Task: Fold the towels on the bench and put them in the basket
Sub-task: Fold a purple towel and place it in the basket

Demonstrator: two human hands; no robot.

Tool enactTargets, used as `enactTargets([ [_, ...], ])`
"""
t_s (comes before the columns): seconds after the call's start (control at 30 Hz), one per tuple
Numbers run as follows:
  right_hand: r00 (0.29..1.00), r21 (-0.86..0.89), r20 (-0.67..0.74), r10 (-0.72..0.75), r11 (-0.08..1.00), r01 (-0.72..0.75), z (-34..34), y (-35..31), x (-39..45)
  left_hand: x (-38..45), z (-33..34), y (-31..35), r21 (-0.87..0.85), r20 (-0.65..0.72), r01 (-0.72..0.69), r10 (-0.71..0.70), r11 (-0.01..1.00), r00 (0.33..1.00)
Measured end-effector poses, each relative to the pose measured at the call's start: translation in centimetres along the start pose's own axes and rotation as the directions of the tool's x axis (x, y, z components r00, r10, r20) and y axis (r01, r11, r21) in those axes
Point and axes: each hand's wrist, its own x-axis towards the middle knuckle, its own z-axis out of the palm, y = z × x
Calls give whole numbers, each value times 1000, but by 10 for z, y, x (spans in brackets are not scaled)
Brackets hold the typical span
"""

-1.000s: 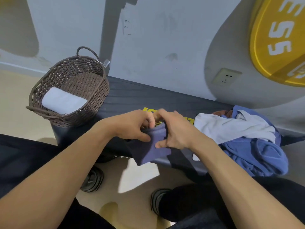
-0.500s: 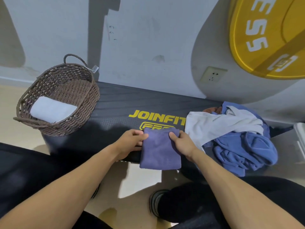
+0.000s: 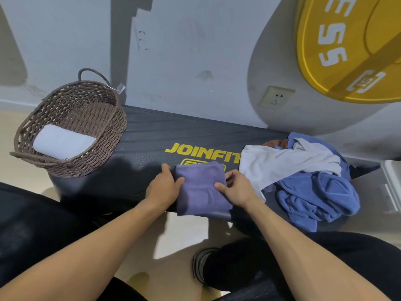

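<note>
I hold purple towel [image 3: 200,187] w/ both hands, thumbs on top; basket [image 3: 104,135] lies left, nearer left hand [image 3: 163,187] than right hand [image 3: 237,189].

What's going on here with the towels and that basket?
A person is folding towels on a black gym bench. Both hands, left hand and right hand, grip the sides of a folded purple towel. A white towel already lies in the wicker basket. A pile of white and blue towels waits unfolded.
</note>
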Motion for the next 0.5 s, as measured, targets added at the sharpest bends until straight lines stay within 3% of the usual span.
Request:
enactTargets([
  [0.03,999,-126,-34,12,992,-16,-4,0,-1,-5,-1,-2,64,-55,-41,44,997,998],
  [0.1,996,-297,-85,-35,955,8,-14,-4,-2,-15,-1,2,61,-156,-268,274,962,949],
  [0.2,945,-242,-95,-313,928,283,-22,-21,-7,-23,4,17,40,-126,-608,607,793,784],
  [0.3,881,-48,93,-463,882,469,-19,-31,-18,-30,16,11,180,41,-651,655,738,754],
  [0.4,843,-146,328,-425,859,490,-15,-20,-23,-34,21,-12,246,208,-668,635,702,744],
  [0.5,818,-182,368,-443,828,530,-13,-11,-24,-34,15,-22,215,236,-725,685,655,689],
])
